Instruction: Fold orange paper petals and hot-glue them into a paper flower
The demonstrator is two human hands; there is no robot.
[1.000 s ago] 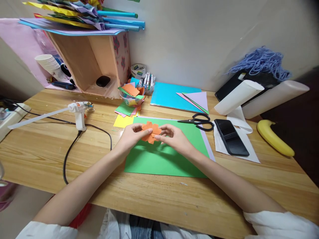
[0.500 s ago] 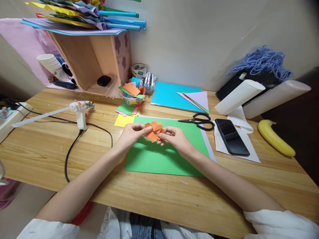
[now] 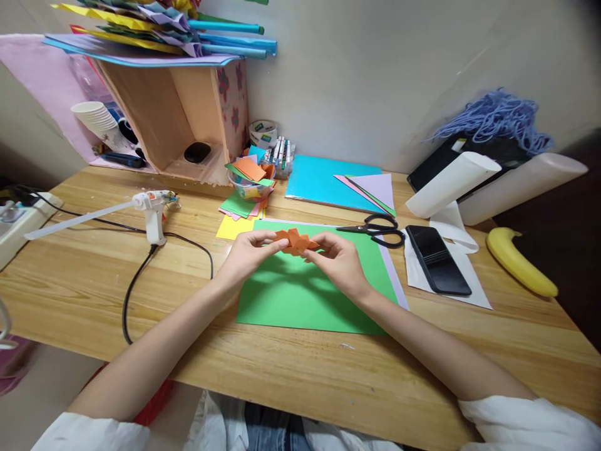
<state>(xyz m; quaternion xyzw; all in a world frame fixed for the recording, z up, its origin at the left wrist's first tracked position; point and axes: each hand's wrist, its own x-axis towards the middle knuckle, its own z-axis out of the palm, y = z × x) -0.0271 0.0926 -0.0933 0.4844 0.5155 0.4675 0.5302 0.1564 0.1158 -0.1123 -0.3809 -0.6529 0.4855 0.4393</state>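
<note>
An orange folded paper flower [image 3: 295,241] is held just above a green paper sheet [image 3: 310,294] on the wooden desk [image 3: 291,369]. My left hand [image 3: 248,252] pinches its left side with thumb and fingers. My right hand [image 3: 339,258] pinches its right side. The flower is tilted nearly flat, seen almost edge-on. Both hands hover over the upper part of the green sheet.
Black scissors [image 3: 375,229] and a black phone [image 3: 437,250] lie right of the sheet, a banana [image 3: 519,263] further right. A glue gun [image 3: 149,210] with its cord stands at left. A bowl of paper scraps [image 3: 248,178], blue card [image 3: 323,178] and a wooden shelf [image 3: 173,119] sit behind.
Both hands have turned the orange flower from facing up to lying nearly flat, and raised it slightly toward the far edge of the green sheet.
</note>
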